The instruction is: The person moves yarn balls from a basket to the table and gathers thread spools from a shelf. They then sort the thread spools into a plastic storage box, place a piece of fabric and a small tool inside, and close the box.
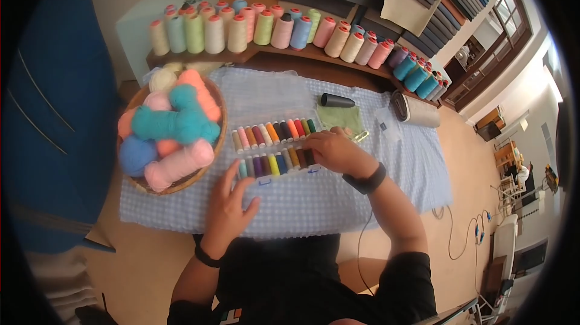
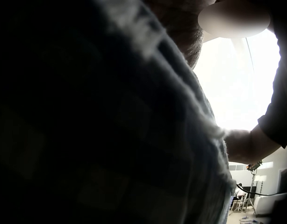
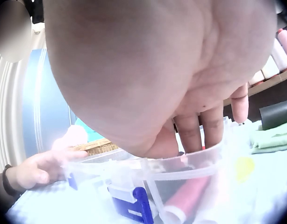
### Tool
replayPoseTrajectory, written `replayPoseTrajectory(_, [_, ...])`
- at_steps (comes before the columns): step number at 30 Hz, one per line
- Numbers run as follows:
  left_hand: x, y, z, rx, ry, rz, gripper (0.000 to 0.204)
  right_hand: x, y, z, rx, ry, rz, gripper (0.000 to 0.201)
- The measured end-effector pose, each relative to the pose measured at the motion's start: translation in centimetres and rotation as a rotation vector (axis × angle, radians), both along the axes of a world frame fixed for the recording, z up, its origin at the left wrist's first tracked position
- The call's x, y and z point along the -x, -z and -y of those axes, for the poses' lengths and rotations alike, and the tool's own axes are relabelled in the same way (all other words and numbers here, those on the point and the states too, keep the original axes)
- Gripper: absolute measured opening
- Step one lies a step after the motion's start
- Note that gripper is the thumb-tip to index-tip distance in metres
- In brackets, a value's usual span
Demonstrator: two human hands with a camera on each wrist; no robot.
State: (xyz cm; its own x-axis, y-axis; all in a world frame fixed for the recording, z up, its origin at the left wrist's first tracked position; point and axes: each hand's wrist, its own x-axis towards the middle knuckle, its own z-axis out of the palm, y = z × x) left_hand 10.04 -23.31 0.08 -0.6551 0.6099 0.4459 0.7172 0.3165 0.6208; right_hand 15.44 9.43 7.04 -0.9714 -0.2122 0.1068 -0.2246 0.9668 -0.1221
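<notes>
A clear plastic box with blue clasps lies on the checked cloth, its transparent lid laid back. Two rows of small thread spools in many colours fill it. My right hand reaches over the box's right end. In the right wrist view its fingers point down inside the wall, near a pink spool; I cannot tell whether they grip one. My left hand has its fingers spread at the box's front left corner. The left wrist view shows mostly dark cloth.
A wicker basket of yarn balls and skeins stands at the left. Large thread cones line a shelf behind. Beyond the box lie a black cylinder, green cloth and a rolled beige fabric.
</notes>
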Motion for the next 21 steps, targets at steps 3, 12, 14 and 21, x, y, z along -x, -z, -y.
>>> replayPoseTrajectory(3, [0.0, 0.0, 0.0, -0.004, -0.003, -0.005, 0.044, 0.5, -0.1, 1.1, 0.073, -0.079, -0.13, 0.024])
replayPoseTrajectory(12, [0.1, 0.4, 0.1, -0.019, -0.005, -0.016, 0.046, 1.8, -0.1, 3.7, 0.1, -0.149, -0.182, 0.012])
replayPoseTrajectory(14, [0.0, 0.5, -0.3, -0.031, 0.001, -0.029, 0.046, 1.0, -2.0, 4.6, 0.181, -0.184, -0.281, 0.014])
replayPoseTrajectory(21, [0.1, 0.6, -0.5, -0.041, -0.004, -0.065, 0.042, -4.3, -10.3, 11.9, 0.693, -0.755, -0.578, 0.044])
